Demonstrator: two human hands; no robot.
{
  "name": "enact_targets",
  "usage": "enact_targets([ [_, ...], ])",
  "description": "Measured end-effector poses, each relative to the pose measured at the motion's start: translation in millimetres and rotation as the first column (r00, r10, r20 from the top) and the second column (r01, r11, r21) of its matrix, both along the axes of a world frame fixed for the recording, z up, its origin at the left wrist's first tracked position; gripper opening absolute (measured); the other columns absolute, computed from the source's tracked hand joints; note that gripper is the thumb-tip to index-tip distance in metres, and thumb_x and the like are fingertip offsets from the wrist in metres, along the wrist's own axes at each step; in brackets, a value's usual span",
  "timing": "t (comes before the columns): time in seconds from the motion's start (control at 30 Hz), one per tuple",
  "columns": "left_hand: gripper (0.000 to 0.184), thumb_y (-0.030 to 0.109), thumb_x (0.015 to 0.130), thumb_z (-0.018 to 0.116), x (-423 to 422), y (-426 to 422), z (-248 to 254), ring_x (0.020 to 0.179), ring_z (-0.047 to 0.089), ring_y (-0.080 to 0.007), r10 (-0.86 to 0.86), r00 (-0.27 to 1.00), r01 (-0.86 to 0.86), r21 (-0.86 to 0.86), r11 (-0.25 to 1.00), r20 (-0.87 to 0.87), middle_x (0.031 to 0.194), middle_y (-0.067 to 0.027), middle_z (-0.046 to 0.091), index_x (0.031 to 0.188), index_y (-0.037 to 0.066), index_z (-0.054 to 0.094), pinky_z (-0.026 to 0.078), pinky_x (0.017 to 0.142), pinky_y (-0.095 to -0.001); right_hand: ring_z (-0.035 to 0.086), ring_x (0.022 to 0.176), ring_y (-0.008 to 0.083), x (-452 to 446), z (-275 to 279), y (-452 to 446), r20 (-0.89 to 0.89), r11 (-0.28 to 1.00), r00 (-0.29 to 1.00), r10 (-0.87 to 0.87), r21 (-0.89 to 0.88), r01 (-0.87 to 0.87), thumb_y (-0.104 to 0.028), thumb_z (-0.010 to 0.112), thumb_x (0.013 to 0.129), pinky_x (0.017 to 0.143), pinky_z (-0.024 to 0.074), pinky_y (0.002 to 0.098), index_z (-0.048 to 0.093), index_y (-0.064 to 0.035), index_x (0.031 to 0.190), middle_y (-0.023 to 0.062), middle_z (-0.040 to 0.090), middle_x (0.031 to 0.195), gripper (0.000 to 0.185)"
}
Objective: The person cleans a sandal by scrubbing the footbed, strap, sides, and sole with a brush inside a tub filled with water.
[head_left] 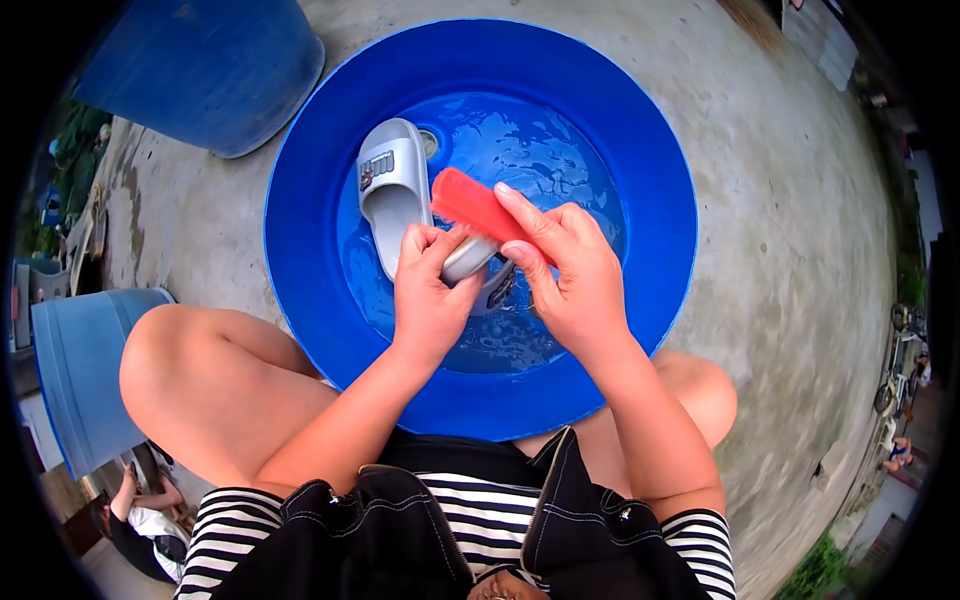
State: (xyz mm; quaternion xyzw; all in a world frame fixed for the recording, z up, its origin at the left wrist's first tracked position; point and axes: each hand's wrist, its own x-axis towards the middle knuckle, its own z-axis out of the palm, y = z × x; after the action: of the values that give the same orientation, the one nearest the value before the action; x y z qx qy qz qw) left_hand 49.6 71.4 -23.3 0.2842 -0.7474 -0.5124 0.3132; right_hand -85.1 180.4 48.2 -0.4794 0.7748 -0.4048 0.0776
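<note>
In the round blue tub [480, 405], which has shallow water [530, 150] in it, a grey slipper [393, 205] with a dark patch on its strap lies at the left. My left hand [432, 300] grips a second grey slipper [468, 259] over the water, near the tub's middle; most of this slipper is hidden by my hands. My right hand [575, 275] is closed round a red brush [475, 203], with the bristles down against the edge of the held slipper.
A large blue barrel [215, 75] stands at the upper left, and a lighter blue container [95, 370] at the left. Another person [150, 520] is at the lower left. Concrete ground [770, 290] surrounds the tub, with my bent knees at its near side.
</note>
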Motion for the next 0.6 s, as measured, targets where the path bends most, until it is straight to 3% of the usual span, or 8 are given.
enact_targets([
  [0.07,0.051,-0.001,0.079,0.075,-1,4,10,0.095,0.056,-0.0226,-0.007,0.999,0.008,-0.026,1.000,0.045,0.102,-0.0092,0.052,0.129,0.008,0.071,0.050,0.085,-0.0321,0.057,0.079,0.0229,-14,-10,-3,0.060,0.989,0.989,-0.138,0.055,0.134,-0.024,0.073,0.093,0.070,0.0503,0.0365,0.068,-0.0291,0.138,0.0048,0.054,0.081,0.045],
  [0.13,0.053,-0.001,0.080,0.075,-2,7,12,0.093,0.056,-0.0223,-0.010,0.998,0.011,-0.025,1.000,0.066,0.101,-0.0090,0.051,0.131,0.009,0.070,0.050,0.085,-0.0326,0.057,0.078,0.0227,-18,-13,-3,-0.023,0.981,0.984,-0.175,0.076,0.177,-0.023,0.073,0.093,0.068,0.0501,0.0365,0.068,-0.0281,0.138,0.0048,0.054,0.081,0.045],
  [0.27,0.047,-0.001,0.083,0.076,1,5,5,0.100,0.059,-0.0208,0.042,0.996,-0.042,-0.009,0.999,0.076,0.106,-0.0091,0.056,0.129,0.005,0.070,0.050,0.090,-0.0306,0.057,0.077,0.0222,6,-1,-1,-0.084,0.998,0.994,-0.065,-0.015,0.064,-0.024,0.074,0.092,0.067,0.0500,0.0361,0.068,-0.0277,0.138,0.0047,0.054,0.081,0.046],
  [0.33,0.047,-0.001,0.083,0.076,-1,2,1,0.100,0.059,-0.0210,0.022,1.000,-0.023,-0.101,0.995,-0.014,0.106,-0.0091,0.056,0.129,0.005,0.070,0.050,0.090,-0.0311,0.057,0.077,0.0219,11,0,2,-0.076,0.995,0.994,0.074,-0.059,-0.078,-0.024,0.075,0.092,0.067,0.0502,0.0357,0.068,-0.0281,0.138,0.0048,0.055,0.081,0.047],
  [0.4,0.045,-0.001,0.083,0.076,-3,3,3,0.100,0.059,-0.0210,0.014,0.998,-0.024,-0.170,0.985,-0.059,0.107,-0.0092,0.056,0.128,0.004,0.070,0.050,0.090,-0.0314,0.057,0.076,0.0217,3,-5,1,-0.081,0.997,0.996,0.044,-0.063,-0.050,-0.024,0.075,0.091,0.067,0.0503,0.0355,0.068,-0.0280,0.138,0.0049,0.054,0.081,0.048],
  [0.47,0.048,-0.002,0.081,0.075,-3,5,12,0.095,0.057,-0.0225,0.022,0.997,-0.022,-0.011,1.000,0.069,0.102,-0.0094,0.052,0.128,0.009,0.072,0.051,0.085,-0.0329,0.057,0.076,0.0215,-12,-12,-4,0.087,0.991,0.987,-0.134,0.011,0.133,-0.024,0.075,0.090,0.067,0.0503,0.0352,0.069,-0.0281,0.137,0.0047,0.054,0.081,0.048],
  [0.5,0.047,-0.001,0.080,0.075,-2,5,12,0.095,0.057,-0.0223,0.029,0.997,-0.027,-0.020,0.999,0.065,0.102,-0.0093,0.052,0.127,0.008,0.072,0.051,0.084,-0.0325,0.057,0.076,0.0214,-15,-13,-5,0.091,0.988,0.984,-0.156,0.037,0.153,-0.024,0.075,0.090,0.067,0.0503,0.0352,0.069,-0.0282,0.137,0.0046,0.054,0.081,0.048],
  [0.6,0.046,-0.001,0.085,0.075,1,2,2,0.096,0.059,-0.0189,0.045,0.998,-0.044,-0.033,0.998,0.034,0.104,-0.0085,0.057,0.130,0.006,0.070,0.051,0.088,-0.0307,0.056,0.076,0.0215,1,-8,-5,-0.087,0.998,0.996,-0.033,-0.047,0.029,-0.024,0.076,0.089,0.067,0.0501,0.0352,0.069,-0.0281,0.136,0.0043,0.054,0.081,0.048],
])
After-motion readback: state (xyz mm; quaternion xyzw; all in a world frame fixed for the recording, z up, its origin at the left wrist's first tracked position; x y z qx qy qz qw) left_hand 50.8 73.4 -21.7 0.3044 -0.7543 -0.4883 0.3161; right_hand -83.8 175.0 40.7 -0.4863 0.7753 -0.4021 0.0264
